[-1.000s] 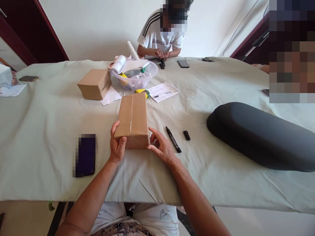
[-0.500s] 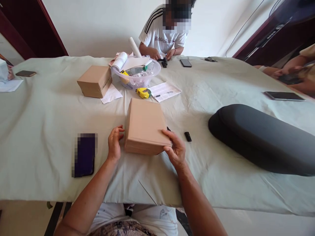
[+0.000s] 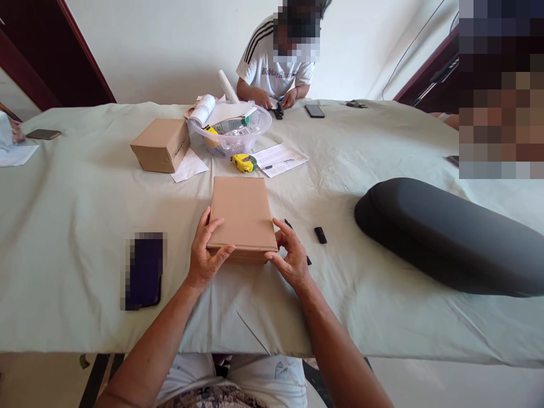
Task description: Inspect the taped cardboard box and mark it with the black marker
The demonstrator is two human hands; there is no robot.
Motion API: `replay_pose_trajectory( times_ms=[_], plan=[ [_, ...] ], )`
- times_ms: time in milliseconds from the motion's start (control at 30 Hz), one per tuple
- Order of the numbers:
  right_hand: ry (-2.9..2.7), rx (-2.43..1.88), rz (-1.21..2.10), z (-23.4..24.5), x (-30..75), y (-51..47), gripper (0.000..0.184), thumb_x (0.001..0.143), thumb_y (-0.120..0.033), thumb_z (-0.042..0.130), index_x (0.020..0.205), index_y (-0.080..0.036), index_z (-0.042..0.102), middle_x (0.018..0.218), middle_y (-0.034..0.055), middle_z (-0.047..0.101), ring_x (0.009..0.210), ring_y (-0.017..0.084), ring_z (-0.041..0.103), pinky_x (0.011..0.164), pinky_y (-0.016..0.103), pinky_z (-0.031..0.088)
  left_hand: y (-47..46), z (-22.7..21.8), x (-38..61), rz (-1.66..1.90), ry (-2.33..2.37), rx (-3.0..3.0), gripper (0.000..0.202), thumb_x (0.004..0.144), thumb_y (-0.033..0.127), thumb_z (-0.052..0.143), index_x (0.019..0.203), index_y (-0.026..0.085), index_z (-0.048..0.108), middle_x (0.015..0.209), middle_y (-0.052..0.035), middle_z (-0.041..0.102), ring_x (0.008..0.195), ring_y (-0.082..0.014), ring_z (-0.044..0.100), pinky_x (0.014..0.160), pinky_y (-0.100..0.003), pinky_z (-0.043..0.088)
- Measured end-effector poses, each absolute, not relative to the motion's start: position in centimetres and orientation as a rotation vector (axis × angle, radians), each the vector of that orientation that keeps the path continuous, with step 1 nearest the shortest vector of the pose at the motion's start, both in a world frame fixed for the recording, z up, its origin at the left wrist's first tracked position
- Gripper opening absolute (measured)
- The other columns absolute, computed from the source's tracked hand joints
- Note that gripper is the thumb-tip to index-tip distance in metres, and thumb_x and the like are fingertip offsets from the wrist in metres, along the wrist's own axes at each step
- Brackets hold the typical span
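A closed cardboard box lies on the cloth-covered table in front of me. My left hand grips its near left corner, thumb along the front face and fingers on the side and top edge. At the near right corner my right hand holds the box between its thumb at the front and its fingers on the right side. A dark, slim object shows partly behind my right hand; what it is I cannot tell. Just to the right lies a small black piece.
A second cardboard box, a clear plastic basin of odds and ends, a yellow tape measure and a paper sheet lie farther back. A phone is at left, a long black padded seat at right. Someone sits opposite.
My left hand has come from beside the box onto its near left corner. The box has turned slightly and sits straighter, my right hand still at its right corner.
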State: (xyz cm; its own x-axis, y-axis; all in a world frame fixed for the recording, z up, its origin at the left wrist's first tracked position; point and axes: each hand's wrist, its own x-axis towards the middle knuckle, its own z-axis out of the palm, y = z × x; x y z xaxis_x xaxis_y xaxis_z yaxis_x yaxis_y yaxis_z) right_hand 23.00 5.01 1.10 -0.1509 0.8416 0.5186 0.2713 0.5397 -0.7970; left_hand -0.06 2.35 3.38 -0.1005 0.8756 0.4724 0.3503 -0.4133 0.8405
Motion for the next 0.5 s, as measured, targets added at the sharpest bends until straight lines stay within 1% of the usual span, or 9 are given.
replay_pose_trajectory(
  times_ms=[67, 133, 233, 300, 400, 500],
  plan=[
    [-1.706, -0.978, 0.688, 0.93, 23.07, 5.15, 0.075, 0.085, -0.063, 0.067, 0.147, -0.025, 0.046, 0.074, -0.0038, 0.050, 0.065, 0.015, 0.050, 0.063, 0.030, 0.048, 2.46, 3.41, -0.11, 1.533, 1.345, 1.723, 0.063, 0.079, 0.064, 0.073, 0.125, 0.022, 0.065, 0.162, -0.0165, 0.037, 0.151, -0.0358, 0.035, 0.119, -0.051, 0.036],
    [-1.718, -1.010, 0.705, 0.85, 23.16, 5.24, 0.076, 0.085, -0.063, 0.068, 0.148, -0.026, 0.045, 0.075, -0.0036, 0.051, 0.067, 0.015, 0.050, 0.064, 0.029, 0.049, 2.52, 3.41, -0.09, 1.532, 1.356, 1.721, 0.066, 0.074, 0.063, 0.078, 0.125, 0.023, 0.064, 0.161, -0.0160, 0.039, 0.149, -0.0354, 0.038, 0.118, -0.050, 0.038],
    [-1.742, -1.016, 0.723, 0.87, 23.30, 5.31, 0.075, 0.087, -0.060, 0.067, 0.149, -0.026, 0.043, 0.078, -0.0028, 0.053, 0.069, 0.015, 0.052, 0.066, 0.030, 0.050, 2.59, 3.35, -0.04, 1.540, 1.352, 1.721, 0.062, 0.076, 0.060, 0.078, 0.124, 0.024, 0.064, 0.158, -0.0149, 0.043, 0.146, -0.0338, 0.043, 0.116, -0.047, 0.041],
    [-1.764, -1.009, 0.724, 0.94, 23.37, 5.38, 0.074, 0.088, -0.059, 0.066, 0.150, -0.026, 0.042, 0.080, -0.0019, 0.055, 0.070, 0.015, 0.053, 0.066, 0.030, 0.051, 2.63, 3.26, -0.06, 1.553, 1.337, 1.713, 0.059, 0.078, 0.061, 0.076, 0.123, 0.024, 0.065, 0.156, -0.0148, 0.045, 0.145, -0.0338, 0.044, 0.116, -0.047, 0.041],
    [-1.803, -1.001, 0.685, 0.99, 23.42, 5.55, 0.069, 0.089, -0.062, 0.063, 0.146, -0.025, 0.048, 0.083, 0.0005, 0.058, 0.072, 0.017, 0.056, 0.065, 0.030, 0.052, 2.67, 3.17, -0.16, 1.599, 1.322, 1.642, 0.059, 0.079, 0.061, 0.075, 0.123, 0.024, 0.064, 0.156, -0.0141, 0.045, 0.145, -0.0328, 0.044, 0.118, -0.047, 0.038],
    [-1.819, -1.012, 0.653, 0.89, 23.45, 5.72, 0.064, 0.091, -0.064, 0.058, 0.142, -0.026, 0.055, 0.095, 0.0053, 0.062, 0.080, 0.019, 0.060, 0.066, 0.032, 0.054, 2.72, 3.33, -0.26, 1.678, 1.330, 1.508, 0.062, 0.078, 0.066, 0.073, 0.122, 0.023, 0.064, 0.155, -0.0132, 0.047, 0.144, -0.0315, 0.045, 0.118, -0.044, 0.038]
  ],
)
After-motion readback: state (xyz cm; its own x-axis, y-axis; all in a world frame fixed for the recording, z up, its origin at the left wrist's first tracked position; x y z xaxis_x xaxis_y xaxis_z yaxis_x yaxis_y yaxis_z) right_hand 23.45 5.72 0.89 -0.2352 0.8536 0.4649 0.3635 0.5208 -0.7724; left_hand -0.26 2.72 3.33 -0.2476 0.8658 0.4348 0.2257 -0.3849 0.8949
